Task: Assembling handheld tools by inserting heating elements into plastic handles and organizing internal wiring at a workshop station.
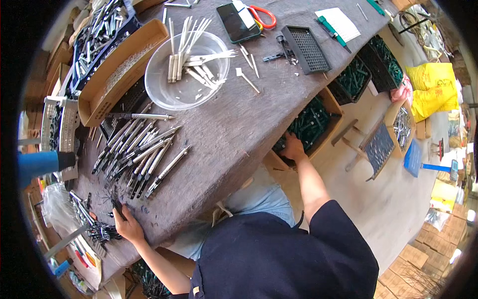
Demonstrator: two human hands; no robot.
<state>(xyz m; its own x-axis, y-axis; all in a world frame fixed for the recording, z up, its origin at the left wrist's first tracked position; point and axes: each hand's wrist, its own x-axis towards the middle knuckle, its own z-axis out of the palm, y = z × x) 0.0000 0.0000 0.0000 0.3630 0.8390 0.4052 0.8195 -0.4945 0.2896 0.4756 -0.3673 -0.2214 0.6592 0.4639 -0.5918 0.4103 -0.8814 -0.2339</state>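
Nearside of clear bowl: pinching black piece with left hand | rightward: resting right hand among green parts, with untellable grip | risking mispick through crowding

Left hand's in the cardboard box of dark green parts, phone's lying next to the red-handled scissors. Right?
Wrong hand: the head view shows the right hand in the cardboard box of dark green parts. The phone does lie next to the red-handled scissors.
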